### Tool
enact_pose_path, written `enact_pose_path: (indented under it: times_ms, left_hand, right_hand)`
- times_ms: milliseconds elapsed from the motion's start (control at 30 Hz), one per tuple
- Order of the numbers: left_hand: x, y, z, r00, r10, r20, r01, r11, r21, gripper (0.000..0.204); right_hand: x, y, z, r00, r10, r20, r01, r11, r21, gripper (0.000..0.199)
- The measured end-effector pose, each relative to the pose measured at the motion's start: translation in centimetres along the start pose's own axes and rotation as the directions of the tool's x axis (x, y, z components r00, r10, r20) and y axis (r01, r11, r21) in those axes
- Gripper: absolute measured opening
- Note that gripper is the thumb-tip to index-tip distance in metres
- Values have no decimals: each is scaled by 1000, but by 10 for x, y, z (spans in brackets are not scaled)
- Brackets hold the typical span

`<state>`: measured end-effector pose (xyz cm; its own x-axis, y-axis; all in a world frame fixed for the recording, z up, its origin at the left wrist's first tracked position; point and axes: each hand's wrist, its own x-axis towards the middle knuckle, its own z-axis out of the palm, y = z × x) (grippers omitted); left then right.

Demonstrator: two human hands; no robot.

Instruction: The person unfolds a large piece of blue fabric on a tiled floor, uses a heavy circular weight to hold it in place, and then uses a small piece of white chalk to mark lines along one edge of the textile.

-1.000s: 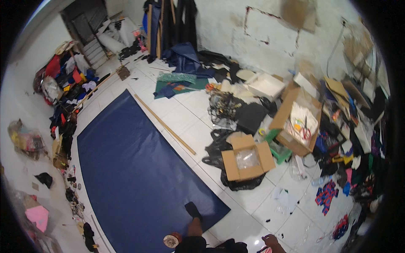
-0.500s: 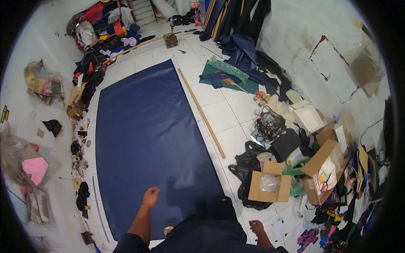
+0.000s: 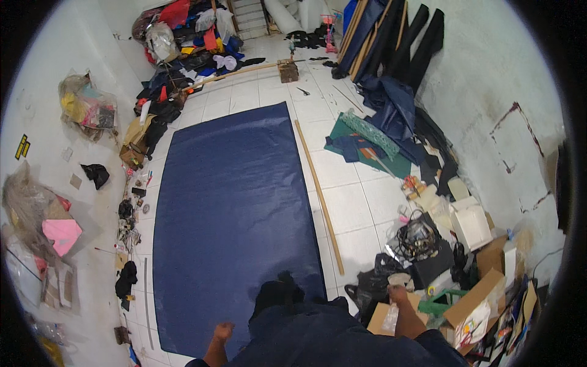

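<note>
A large dark blue sheet [image 3: 232, 202], smooth and slightly shiny, lies spread flat over the white floor tiles before me. My left hand [image 3: 224, 332] hovers over its near part, fingers loosely bent, with nothing visible in it. Out to the right, my right hand [image 3: 398, 295] hangs in the air above an open cardboard box [image 3: 380, 318], partly covering it; its fingers are loosely curled and I see nothing in them. Alongside the sheet's right edge lies a long wooden pole [image 3: 321, 199]. My dark clothing hides part of the near edge.
Black bags [image 3: 371, 282], tangled cables [image 3: 418, 237] and a larger cardboard box [image 3: 477, 300] crowd the right. Fabric rolls [image 3: 422, 49] lean at the far wall, near scissors [image 3: 303, 91] and a wooden block [image 3: 287, 71]. A clothes heap [image 3: 189, 43] fills the far left.
My view has shifted, so the sheet and pole appear farther right and lower. The left hand has dropped toward the lower edge; the right hand has swung forward and up over the box.
</note>
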<state>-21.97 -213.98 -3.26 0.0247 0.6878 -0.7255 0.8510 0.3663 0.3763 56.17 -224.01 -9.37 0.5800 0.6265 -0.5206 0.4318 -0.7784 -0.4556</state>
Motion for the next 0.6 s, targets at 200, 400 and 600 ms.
enact_pose_path:
  times_ms: [200, 400, 600]
  left_hand:
    - [64, 10, 0, 994, -47, 101, 25, 978, 206, 42]
    - [205, 69, -152, 997, 11, 75, -46, 873, 486, 52]
    - [348, 207, -331, 914, -199, -354, -33, 832, -553, 45]
  right_hand:
    - [147, -217, -40, 945, -254, -207, 259, 966, -4, 48]
    - [192, -322, 24, 972, -31, 232, 25, 999, 28, 55]
    - [226, -268, 53, 872, 314, 375, -256, 947, -197, 52]
